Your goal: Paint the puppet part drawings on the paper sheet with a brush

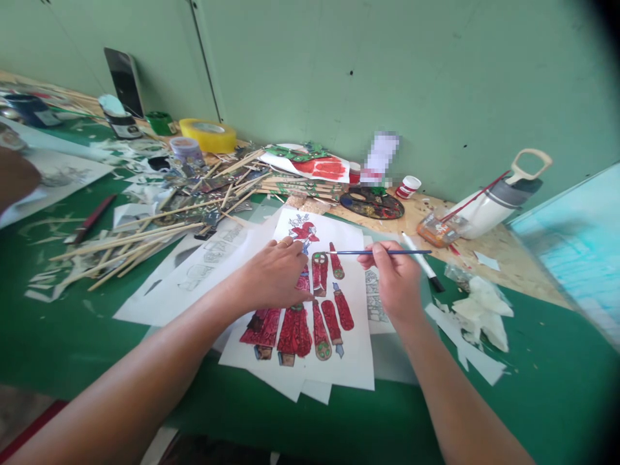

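Note:
A white sheet of paper [356, 361] printed with red, green and blue costume parts lies on top of other sheets. Flat across its left middle rests my left hand [278, 274], fingers spread on the drawing and a ring on one finger. My right hand [394, 278], at the sheet's right edge, pinches a thin blue paintbrush [407, 252]. The brush points left, its tip over the top of a red piece with a green round end [320, 265]. Part of the figure is hidden under my left hand.
Wooden sticks [140, 242] and scraps crowd the left. Behind are yellow tape [208, 135], a paint palette [372, 203] and a phone [124, 81]. A marker [423, 263], torn paper [484, 316] and a white bottle [494, 206] stand or lie right. Someone's blurred hand [17, 177] shows far left.

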### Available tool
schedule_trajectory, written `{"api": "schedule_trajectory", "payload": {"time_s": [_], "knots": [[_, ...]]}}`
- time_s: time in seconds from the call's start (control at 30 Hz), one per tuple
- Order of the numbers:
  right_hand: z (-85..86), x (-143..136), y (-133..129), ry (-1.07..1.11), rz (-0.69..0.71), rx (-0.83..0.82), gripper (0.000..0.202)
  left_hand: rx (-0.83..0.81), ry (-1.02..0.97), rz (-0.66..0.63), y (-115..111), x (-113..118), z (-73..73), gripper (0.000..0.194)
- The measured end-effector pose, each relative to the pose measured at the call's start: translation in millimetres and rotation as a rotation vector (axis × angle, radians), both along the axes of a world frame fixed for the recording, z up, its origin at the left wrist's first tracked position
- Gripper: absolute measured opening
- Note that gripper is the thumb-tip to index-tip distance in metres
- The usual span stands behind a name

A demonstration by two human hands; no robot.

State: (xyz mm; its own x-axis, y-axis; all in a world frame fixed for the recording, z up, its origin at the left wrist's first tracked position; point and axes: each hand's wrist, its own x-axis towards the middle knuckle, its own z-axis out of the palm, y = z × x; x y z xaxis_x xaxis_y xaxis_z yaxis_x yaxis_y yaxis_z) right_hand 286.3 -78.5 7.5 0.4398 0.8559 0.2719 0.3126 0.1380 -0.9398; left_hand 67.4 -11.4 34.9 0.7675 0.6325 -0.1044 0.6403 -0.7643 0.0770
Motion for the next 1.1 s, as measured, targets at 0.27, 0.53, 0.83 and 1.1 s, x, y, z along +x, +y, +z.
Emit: {"api": "schedule_trajectory", "payload": {"time_s": [0.27, 0.53, 0.83, 1.1], "knots": [[-1.6, 6.9, 3.3, 0.039, 0.004, 0.007, 0.025, -0.028, 0.03, 0.008, -0.4, 0.3, 3.9, 0.052], [-2.4, 4.9, 2.8, -0.002, 0.003, -0.023, 0.026, -0.033, 0.015, 0.01, -0.2, -0.1, 2.8, 0.053], [1.4, 2.4, 1.6, -0.036, -0.006, -0.062, 0.025, -0.027, 0.023, 0.015, -0.3, 0.9, 4.2, 0.056], [-0.1, 0.8, 2.9, -0.004, 0.001, -0.08, 0.026, -0.034, -0.035, 0.02, 1.8, -0.7, -1.0, 0.06]]}}
